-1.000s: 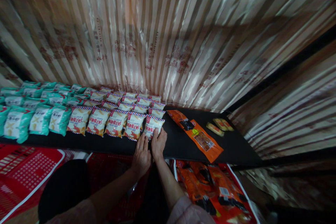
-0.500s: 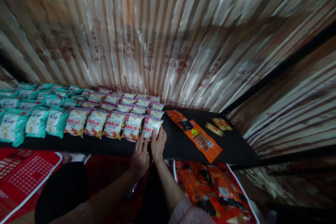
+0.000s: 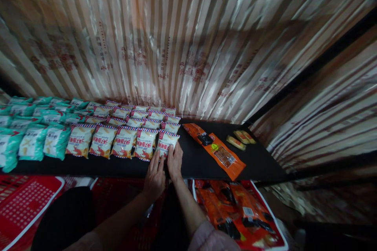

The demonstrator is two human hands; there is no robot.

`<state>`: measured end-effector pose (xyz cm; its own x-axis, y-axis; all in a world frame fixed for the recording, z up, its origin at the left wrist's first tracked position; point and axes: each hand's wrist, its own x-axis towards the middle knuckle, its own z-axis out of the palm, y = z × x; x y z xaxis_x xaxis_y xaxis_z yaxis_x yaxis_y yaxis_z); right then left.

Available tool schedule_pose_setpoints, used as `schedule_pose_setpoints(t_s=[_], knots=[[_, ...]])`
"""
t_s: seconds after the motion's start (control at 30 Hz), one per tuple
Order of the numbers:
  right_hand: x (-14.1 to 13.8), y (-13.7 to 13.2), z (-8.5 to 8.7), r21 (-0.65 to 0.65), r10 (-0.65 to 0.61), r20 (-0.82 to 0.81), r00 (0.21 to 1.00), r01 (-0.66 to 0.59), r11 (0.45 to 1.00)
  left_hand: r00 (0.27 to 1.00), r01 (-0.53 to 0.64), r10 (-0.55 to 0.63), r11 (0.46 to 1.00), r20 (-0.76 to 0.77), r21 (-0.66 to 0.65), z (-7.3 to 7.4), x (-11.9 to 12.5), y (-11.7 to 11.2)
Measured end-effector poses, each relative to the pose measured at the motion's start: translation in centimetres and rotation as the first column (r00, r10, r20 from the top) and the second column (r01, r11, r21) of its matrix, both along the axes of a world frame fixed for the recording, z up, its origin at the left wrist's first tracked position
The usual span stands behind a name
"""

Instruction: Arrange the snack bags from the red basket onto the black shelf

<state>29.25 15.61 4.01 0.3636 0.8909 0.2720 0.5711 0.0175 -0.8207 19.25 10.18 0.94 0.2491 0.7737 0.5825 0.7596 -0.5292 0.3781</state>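
My left hand (image 3: 155, 175) and my right hand (image 3: 175, 159) lie side by side on the black shelf (image 3: 203, 162), fingers stretched flat. Both sets of fingertips rest on the lower edge of the rightmost cream snack packet (image 3: 166, 142) in the front row. That packet ends a row of cream and red packets (image 3: 103, 140) that runs left. Neither hand grips anything.
Teal packets (image 3: 32, 141) fill the shelf's left part. Orange packets (image 3: 219, 151) and small yellow ones (image 3: 240, 138) lie to the right. Below the shelf stand a red basket (image 3: 26, 200) and a tray of orange packets (image 3: 238, 213). Striped curtain hangs behind.
The view has drifted so that everything sits a little further left and lower. My hands have stayed on the same packet, the fingertips slightly further onto it.
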Motion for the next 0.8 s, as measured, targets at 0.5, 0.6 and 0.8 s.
schedule_pose_setpoints(t_s=[0.5, 0.6, 0.8], knots=[[-0.5, -0.3, -0.6, -0.025, 0.016, -0.046, 0.999, -0.018, 1.0, 0.999, 0.003, 0.0, 0.999, -0.049, 0.047, -1.0, 0.0, 0.2], [-0.5, -0.3, -0.6, -0.022, 0.014, -0.058, 0.998, -0.015, 1.0, 0.999, -0.002, 0.005, 0.999, -0.054, 0.046, -1.1, 0.0, 0.3], [-0.6, -1.4, -0.7, -0.001, -0.079, -0.068, 0.995, 0.079, 0.997, 0.999, 0.006, -0.005, 1.0, -0.034, 0.031, -1.0, -0.3, -0.2]])
